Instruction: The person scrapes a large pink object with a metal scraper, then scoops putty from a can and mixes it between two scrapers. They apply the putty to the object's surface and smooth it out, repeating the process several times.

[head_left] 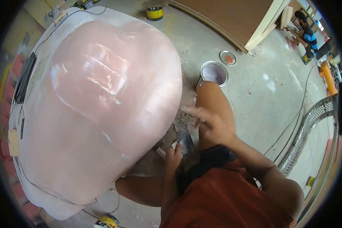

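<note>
A large rounded form [140,98] with a smooth pinkish coating fills the left side, with rough pale streaks near its top. Close to its lower right edge, my left hand [173,155] grips a dark flat spreader [187,142]. My right hand [213,123] hovers over my right leg, near the form's edge. It is blurred by motion, with its fingers apart and one stretched toward the form; nothing shows in it. Just beyond my knee stands an open can of pale putty [214,73], partly hidden by the knee.
Putty scraps [184,123] litter the floor beside the form. A lid [227,57] lies past the can. Yellow-black tins [154,13] stand around. A brown panel [224,19] is at the back, a perforated metal strip [306,127] at right. Another person [307,36] crouches far right.
</note>
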`<state>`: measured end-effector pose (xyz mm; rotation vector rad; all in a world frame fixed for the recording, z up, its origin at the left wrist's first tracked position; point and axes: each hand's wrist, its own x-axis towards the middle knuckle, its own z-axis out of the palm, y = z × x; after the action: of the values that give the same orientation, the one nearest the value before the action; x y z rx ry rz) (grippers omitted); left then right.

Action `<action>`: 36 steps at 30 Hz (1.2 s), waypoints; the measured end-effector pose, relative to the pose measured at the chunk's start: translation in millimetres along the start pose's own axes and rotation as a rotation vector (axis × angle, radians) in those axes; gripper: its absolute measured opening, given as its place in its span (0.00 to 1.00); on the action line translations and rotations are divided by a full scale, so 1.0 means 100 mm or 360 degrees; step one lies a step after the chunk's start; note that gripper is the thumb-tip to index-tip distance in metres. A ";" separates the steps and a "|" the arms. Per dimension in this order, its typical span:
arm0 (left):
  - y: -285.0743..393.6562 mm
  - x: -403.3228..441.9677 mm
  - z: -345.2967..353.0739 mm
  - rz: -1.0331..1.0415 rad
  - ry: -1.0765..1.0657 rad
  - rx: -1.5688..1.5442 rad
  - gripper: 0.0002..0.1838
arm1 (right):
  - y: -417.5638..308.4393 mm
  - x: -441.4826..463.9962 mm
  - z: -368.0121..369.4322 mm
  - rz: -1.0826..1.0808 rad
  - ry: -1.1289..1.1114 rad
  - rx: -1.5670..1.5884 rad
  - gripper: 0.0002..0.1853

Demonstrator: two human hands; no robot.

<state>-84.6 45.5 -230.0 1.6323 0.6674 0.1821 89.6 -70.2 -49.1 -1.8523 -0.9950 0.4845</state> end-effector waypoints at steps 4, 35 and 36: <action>0.18 -0.13 -0.07 0.0022 0.0035 0.0315 0.17 | 0.44 0.28 -0.48 -0.0128 0.0499 -0.0038 0.26; 2.14 1.37 1.63 0.1711 -0.0555 -0.0528 0.15 | 1.29 0.78 -0.87 0.0257 0.0679 0.1175 0.12; 2.16 1.30 1.65 0.1730 -0.0555 -0.0535 0.15 | 1.30 0.69 -0.94 0.0268 0.0695 0.1210 0.13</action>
<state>169.2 -34.8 -89.7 1.4872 -0.5470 0.7255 249.9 -96.1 -113.0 -1.2645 -0.2870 0.4478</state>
